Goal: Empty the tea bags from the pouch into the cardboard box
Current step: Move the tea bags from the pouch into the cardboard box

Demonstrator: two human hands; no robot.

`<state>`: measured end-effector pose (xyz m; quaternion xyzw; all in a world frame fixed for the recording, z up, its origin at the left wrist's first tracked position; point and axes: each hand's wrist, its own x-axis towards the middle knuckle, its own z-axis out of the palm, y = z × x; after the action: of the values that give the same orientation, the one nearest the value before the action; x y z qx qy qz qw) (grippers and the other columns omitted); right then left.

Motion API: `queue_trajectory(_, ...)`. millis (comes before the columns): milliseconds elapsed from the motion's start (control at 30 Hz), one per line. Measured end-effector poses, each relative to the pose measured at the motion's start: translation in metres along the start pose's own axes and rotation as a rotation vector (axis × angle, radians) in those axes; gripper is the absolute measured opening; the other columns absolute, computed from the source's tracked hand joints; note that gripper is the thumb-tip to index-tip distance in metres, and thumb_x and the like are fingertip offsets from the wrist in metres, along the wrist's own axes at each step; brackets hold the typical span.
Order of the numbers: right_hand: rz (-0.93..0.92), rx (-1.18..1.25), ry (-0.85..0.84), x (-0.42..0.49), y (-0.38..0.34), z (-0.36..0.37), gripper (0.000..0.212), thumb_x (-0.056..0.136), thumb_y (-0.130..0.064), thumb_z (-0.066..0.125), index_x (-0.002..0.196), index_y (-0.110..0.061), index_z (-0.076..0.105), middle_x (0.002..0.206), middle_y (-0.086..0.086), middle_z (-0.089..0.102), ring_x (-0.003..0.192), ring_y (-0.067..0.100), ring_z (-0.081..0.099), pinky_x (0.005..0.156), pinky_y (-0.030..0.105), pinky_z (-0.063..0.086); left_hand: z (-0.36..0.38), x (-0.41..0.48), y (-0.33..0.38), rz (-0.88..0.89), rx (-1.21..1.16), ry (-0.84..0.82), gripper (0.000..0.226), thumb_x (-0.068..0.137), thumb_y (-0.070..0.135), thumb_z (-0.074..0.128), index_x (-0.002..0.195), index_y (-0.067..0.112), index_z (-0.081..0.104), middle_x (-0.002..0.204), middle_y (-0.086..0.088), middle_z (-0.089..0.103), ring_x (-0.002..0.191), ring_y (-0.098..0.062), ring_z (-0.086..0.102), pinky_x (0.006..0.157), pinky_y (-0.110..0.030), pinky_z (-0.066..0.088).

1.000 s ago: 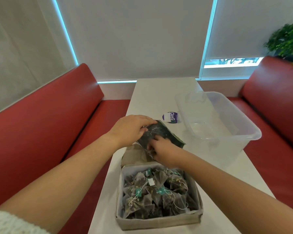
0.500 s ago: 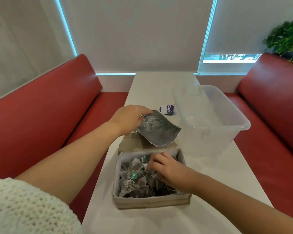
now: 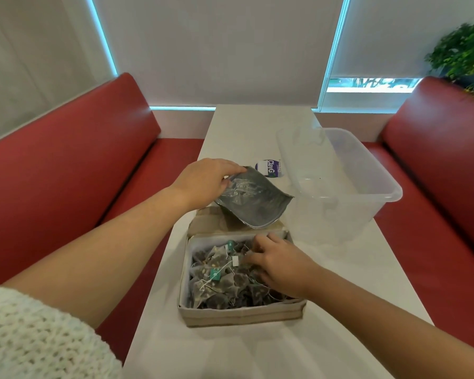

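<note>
A shallow cardboard box (image 3: 241, 314) sits on the white table in front of me, filled with several dark pyramid tea bags (image 3: 219, 280) with strings and small tags. My left hand (image 3: 205, 181) grips the grey foil pouch (image 3: 255, 202) by its left edge and holds it tilted above the box's far flap, its mouth toward the box. No tea bags are visible in the pouch. My right hand (image 3: 281, 262) lies inside the box on the right, fingers spread over the tea bags, touching them.
A clear plastic tub (image 3: 340, 176) stands on the table to the right of the pouch. A small white and purple packet (image 3: 268, 168) lies behind the pouch. Red bench seats (image 3: 80, 170) flank the narrow table (image 3: 246, 124).
My right hand left the pouch's mouth and went down into the box onto the tea bags. The pouch stays in my left hand, now showing its grey side.
</note>
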<state>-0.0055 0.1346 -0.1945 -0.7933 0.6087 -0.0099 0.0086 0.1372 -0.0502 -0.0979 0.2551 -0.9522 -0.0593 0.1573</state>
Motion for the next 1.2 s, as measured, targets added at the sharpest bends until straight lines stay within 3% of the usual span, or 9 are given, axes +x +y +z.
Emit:
queue_trajectory(200,0.029,0.066,-0.207,0.013,-0.005,0.013,0.043,0.088,-0.003,0.051,0.129,-0.017,0.056,0.127,0.010,0.053,0.113,0.028,0.052,0.091,0.038,0.048,0.000,-0.001,0.005,0.006,-0.015,-0.023,0.043,0.093,0.013,0.050,0.133,0.030,0.053,0.135,0.007,0.057,0.122,-0.017,0.053,0.098,-0.037,0.045)
queue_trajectory(367,0.054,0.049,-0.320,0.012,-0.006,0.006,0.054,0.091,-0.004,0.047,0.141,-0.024,0.042,0.140,0.010,0.045,0.125,0.029,0.042,0.098,0.042,0.043,-0.001,-0.004,0.006,0.000,-0.020,-0.025,0.043,0.093,0.012,0.050,0.133,0.029,0.053,0.135,0.006,0.057,0.123,-0.017,0.053,0.099,-0.036,0.044)
queue_trajectory(533,0.053,0.077,-0.066,0.001,-0.005,-0.016,0.038,0.092,-0.022,0.054,0.128,-0.034,0.056,0.121,0.001,0.051,0.106,0.021,0.043,0.085,0.035,0.041,-0.003,-0.007,0.005,-0.012,-0.037,-0.004,0.045,0.092,0.010,0.050,0.132,0.030,0.054,0.135,0.007,0.057,0.124,-0.015,0.052,0.099,-0.035,0.043)
queue_trajectory(633,0.098,0.253,0.191,-0.005,-0.005,-0.034,0.016,0.089,-0.031,0.059,0.098,-0.025,0.071,0.090,-0.008,0.056,0.080,0.008,0.046,0.068,0.024,0.037,-0.009,-0.011,0.004,-0.015,-0.047,0.006,0.046,0.091,0.009,0.050,0.132,0.029,0.054,0.135,0.008,0.057,0.123,-0.015,0.052,0.099,-0.034,0.043)
queue_trajectory(700,0.195,0.299,0.403,-0.011,0.001,-0.041,0.011,0.085,-0.030,0.064,0.077,-0.022,0.063,0.076,-0.012,0.050,0.069,0.008,0.045,0.060,0.019,0.035,-0.013,-0.014,0.003,-0.017,-0.051,0.030,0.045,0.092,0.009,0.049,0.132,0.029,0.055,0.134,0.008,0.058,0.122,-0.014,0.053,0.098,-0.032,0.043)
queue_trajectory(800,0.332,0.276,0.647,-0.012,0.016,-0.045,0.025,0.078,-0.022,0.073,0.083,-0.019,0.048,0.087,-0.005,0.048,0.075,0.012,0.044,0.062,0.019,0.039,-0.020,-0.020,0.001,0.003,-0.068,0.079,0.044,0.091,0.006,0.050,0.128,0.027,0.058,0.129,0.007,0.062,0.118,-0.017,0.057,0.096,-0.035,0.046)
queue_trajectory(967,0.325,0.250,0.588,0.011,0.030,-0.059,0.065,0.071,-0.022,0.081,0.127,-0.016,0.047,0.121,0.009,0.051,0.104,0.024,0.051,0.087,0.034,0.048,-0.031,-0.030,0.003,0.011,-0.072,0.103,0.040,0.092,0.006,0.050,0.123,0.029,0.062,0.123,0.009,0.065,0.111,-0.017,0.060,0.092,-0.036,0.048)
queue_trajectory(1100,0.247,0.115,0.578,0.027,0.035,-0.070,0.024,0.079,-0.017,0.074,0.102,-0.014,0.068,0.100,0.003,0.066,0.091,0.025,0.054,0.075,0.030,0.044,-0.036,-0.038,0.002,-0.055,-0.031,0.104,0.029,0.095,0.015,0.050,0.115,0.032,0.061,0.114,0.007,0.069,0.100,-0.021,0.063,0.085,-0.041,0.051)
queue_trajectory(1200,0.267,0.201,0.604,0.036,0.038,-0.078,0.006,0.084,-0.011,0.067,0.090,-0.011,0.069,0.091,0.004,0.067,0.084,0.024,0.056,0.068,0.028,0.042,-0.037,-0.042,0.003,-0.147,-0.101,0.074,0.026,0.093,0.041,0.052,0.114,0.030,0.043,0.105,0.011,0.062,0.089,-0.015,0.061,0.080,-0.039,0.053)
